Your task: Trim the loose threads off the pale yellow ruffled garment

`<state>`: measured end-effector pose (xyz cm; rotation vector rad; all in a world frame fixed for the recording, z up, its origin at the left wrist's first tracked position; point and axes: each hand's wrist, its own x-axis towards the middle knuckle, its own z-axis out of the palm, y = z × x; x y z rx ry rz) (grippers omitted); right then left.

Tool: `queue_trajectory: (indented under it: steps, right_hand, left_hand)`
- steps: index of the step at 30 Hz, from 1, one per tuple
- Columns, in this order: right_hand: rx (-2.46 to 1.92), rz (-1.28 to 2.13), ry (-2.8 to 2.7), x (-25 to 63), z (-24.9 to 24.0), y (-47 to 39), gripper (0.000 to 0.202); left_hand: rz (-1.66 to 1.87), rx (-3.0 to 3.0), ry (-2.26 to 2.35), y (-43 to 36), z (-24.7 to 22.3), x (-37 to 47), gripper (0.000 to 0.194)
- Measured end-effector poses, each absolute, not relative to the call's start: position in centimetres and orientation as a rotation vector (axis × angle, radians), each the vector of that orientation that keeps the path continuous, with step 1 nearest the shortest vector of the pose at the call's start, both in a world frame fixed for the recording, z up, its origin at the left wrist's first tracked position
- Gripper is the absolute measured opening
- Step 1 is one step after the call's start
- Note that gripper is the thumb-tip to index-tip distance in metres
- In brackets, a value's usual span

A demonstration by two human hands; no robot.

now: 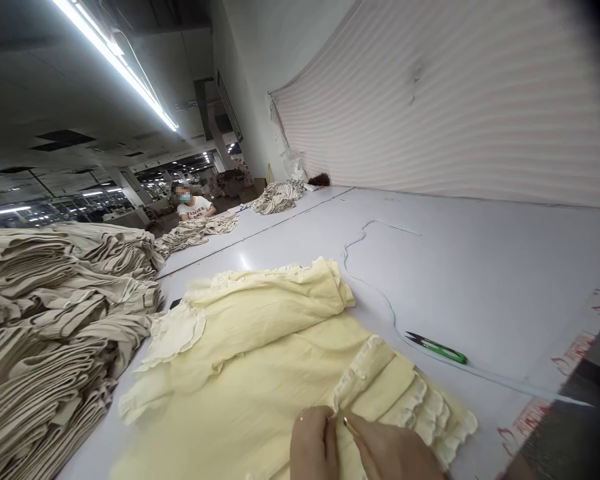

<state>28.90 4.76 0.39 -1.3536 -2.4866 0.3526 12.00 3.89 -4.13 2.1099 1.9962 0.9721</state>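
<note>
A pale yellow garment point(275, 360) with white ruffled trim lies spread on the table in front of me. My left hand point(311, 441) is closed in a pinch on the garment's trimmed edge, near the lower middle of the view. Close beside it, my right hand point(393, 448) grips a slim yellowish tool point(351, 427) with a shiny metal tip, which points at the pinched spot. Its exact kind is not clear. Right of the garment, green thread snips point(437, 348) rest on the table next to a long pale cord point(380, 293).
Tall stacks of beige folded garments point(55, 333) fill the left side. More beige cloth point(277, 197) lies farther along the white table point(480, 267). A masked person point(194, 205) sits at the far side. A striped sheet point(430, 113) hangs behind the table.
</note>
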Motion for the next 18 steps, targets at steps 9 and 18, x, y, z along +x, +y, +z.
queue_trajectory:
  steps: [9,18]
  right_hand:
    - [-1.229,0.232,-2.623,29.3,0.5,5.2,0.044]
    - [-1.27,0.679,-2.226,28.6,1.1,4.8,0.041]
  left_hand:
    - [0.788,1.921,2.128,4.5,-1.0,13.1,0.024]
    - [0.807,1.878,2.287,2.2,0.3,10.2,0.03]
